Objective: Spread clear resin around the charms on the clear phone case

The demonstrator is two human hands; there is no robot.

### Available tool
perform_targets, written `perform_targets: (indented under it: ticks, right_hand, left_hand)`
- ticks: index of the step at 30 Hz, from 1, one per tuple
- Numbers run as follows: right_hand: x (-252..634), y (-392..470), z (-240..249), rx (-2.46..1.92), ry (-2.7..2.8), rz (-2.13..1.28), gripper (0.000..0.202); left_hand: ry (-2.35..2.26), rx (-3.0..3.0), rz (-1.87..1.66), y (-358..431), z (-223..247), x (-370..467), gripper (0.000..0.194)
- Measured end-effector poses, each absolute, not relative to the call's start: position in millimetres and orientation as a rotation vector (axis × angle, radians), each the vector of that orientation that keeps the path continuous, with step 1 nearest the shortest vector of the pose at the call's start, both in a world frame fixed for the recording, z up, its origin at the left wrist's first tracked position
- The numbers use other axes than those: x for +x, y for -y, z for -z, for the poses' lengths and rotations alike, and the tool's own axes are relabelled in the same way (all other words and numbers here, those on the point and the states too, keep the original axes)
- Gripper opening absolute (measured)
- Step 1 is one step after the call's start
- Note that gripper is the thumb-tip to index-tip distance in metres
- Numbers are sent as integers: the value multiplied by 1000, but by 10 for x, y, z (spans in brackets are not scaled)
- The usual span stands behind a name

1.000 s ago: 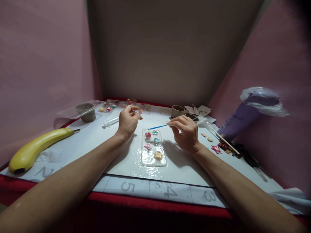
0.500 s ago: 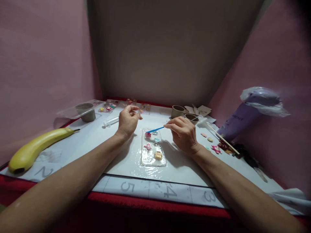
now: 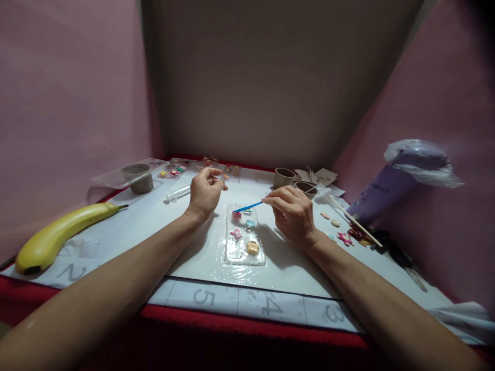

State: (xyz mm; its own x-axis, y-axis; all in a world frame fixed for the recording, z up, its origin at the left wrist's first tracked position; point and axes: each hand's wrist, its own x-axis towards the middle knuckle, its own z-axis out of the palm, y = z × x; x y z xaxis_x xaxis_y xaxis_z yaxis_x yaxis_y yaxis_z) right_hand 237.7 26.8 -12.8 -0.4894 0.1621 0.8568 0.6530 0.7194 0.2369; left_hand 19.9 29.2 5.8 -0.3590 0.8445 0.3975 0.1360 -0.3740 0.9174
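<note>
My right hand (image 3: 293, 214) pinches a thin blue stick (image 3: 249, 206) by its end. The stick's far tip is at the pink charm (image 3: 236, 215) near the top of a clear phone case (image 3: 243, 261). On the case, which is coated in something glossy and wet, there are also a teal charm (image 3: 250, 224), a pink bunny-like charm (image 3: 236, 234) and a yellow charm (image 3: 252, 248). My left hand (image 3: 206, 193) hovers left of the case, fingers loosely curled and apart, with nothing visible in them.
A banana (image 3: 64, 234) and a syringe (image 3: 178, 194) lie to the left, near a grey cup (image 3: 141, 183) under a clear lid. More cups (image 3: 284, 178) stand at the back right. Loose charms (image 3: 345, 238), a wooden stick (image 3: 356, 221) and a purple bag (image 3: 381, 190) are on the right.
The whole view has shifted very slightly. Both hands and the blue stick hold nearly the same pose over the case.
</note>
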Motion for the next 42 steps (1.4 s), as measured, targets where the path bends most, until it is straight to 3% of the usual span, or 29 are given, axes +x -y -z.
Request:
perform_targets:
  ticks: [42]
  right_hand:
    - [2381,-258,121,-642,2057,634,23]
  left_hand:
    - [-1334,1347,-1775,-271,-57,204,20]
